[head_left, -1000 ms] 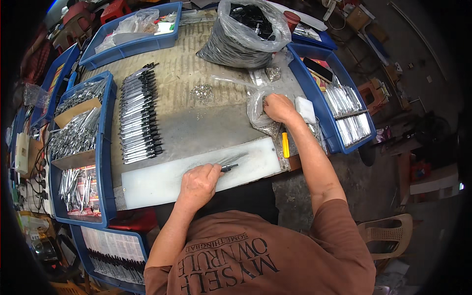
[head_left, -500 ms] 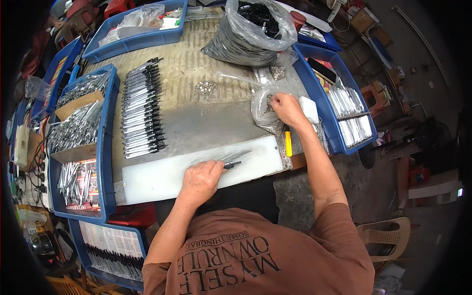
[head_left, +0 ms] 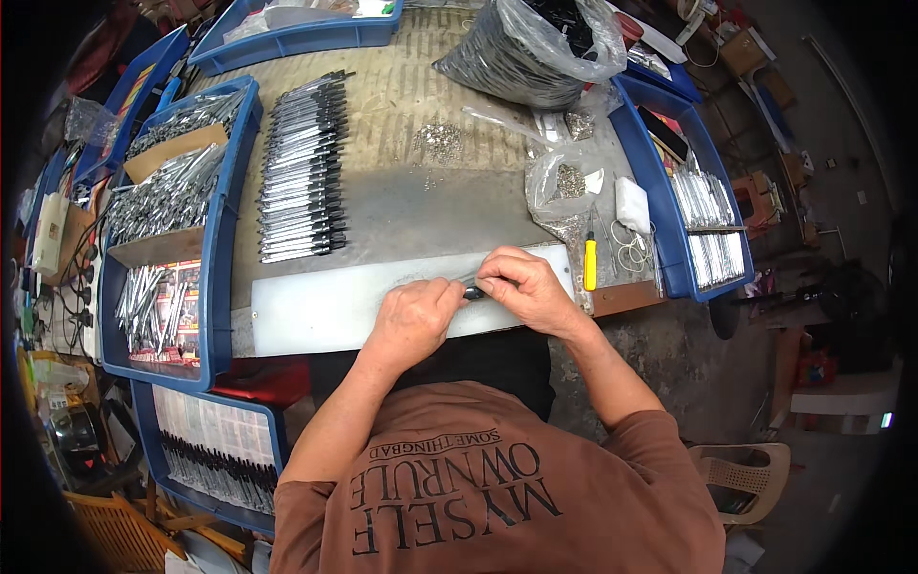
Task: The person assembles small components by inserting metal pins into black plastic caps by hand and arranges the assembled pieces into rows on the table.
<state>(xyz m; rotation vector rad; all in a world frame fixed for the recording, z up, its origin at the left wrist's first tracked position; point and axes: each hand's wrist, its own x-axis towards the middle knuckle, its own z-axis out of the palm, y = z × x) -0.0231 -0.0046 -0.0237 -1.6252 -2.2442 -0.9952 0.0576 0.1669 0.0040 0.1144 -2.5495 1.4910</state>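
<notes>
Over the white board (head_left: pixel 316 306), my left hand (head_left: pixel 413 323) is closed around a slim pen (head_left: pixel 472 293); only its black end shows beyond the fingers. My right hand (head_left: pixel 526 292) meets it there, thumb and fingers pinched together at that black end. Whatever small thing the right fingertips hold is hidden. Beyond the board, to the left, lies a long row of silver pens (head_left: pixel 301 177) with black ends pointing right. A clear plastic bag (head_left: pixel 543 191) of tiny metal parts sits past my right hand, near a yellow-handled screwdriver (head_left: pixel 590 265).
A blue tray (head_left: pixel 222 249) of silver barrels stands at the left, another blue tray (head_left: pixel 703 297) at the right. Loose metal bits (head_left: pixel 440 142) lie mid-table. At the back are a large bag (head_left: pixel 516 62) of black parts and a blue bin (head_left: pixel 316 38). A white corded box (head_left: pixel 631 204) lies right.
My right hand has left the bag of metal parts and come down and left to the pen's black end. My left hand still holds the pen. The whole view has shifted somewhat.
</notes>
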